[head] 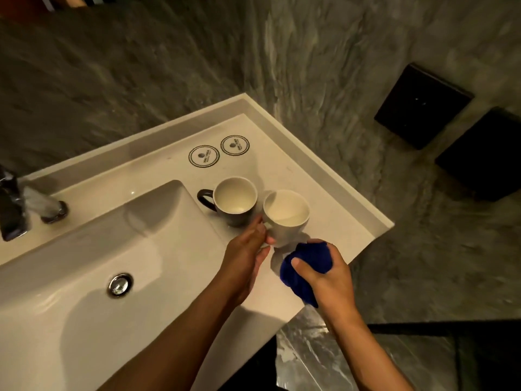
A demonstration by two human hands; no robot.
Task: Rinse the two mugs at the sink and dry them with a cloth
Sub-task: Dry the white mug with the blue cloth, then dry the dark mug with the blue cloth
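Two mugs stand on the white counter right of the basin. The dark mug (234, 203) with a white inside has its handle pointing left. Touching its right side is the white mug (284, 217), which my left hand (248, 252) grips at its near left side, where the handle is hidden by my fingers. My right hand (327, 273) holds a bunched dark blue cloth (306, 266) just in front of the white mug, over the counter's front edge.
The white sink basin (84, 277) with a chrome drain (120, 285) fills the left. A dark faucet (11, 210) stands at the far left. Two round coasters (218, 150) lie behind the mugs. The counter's right edge (375, 221) drops to a marble floor.
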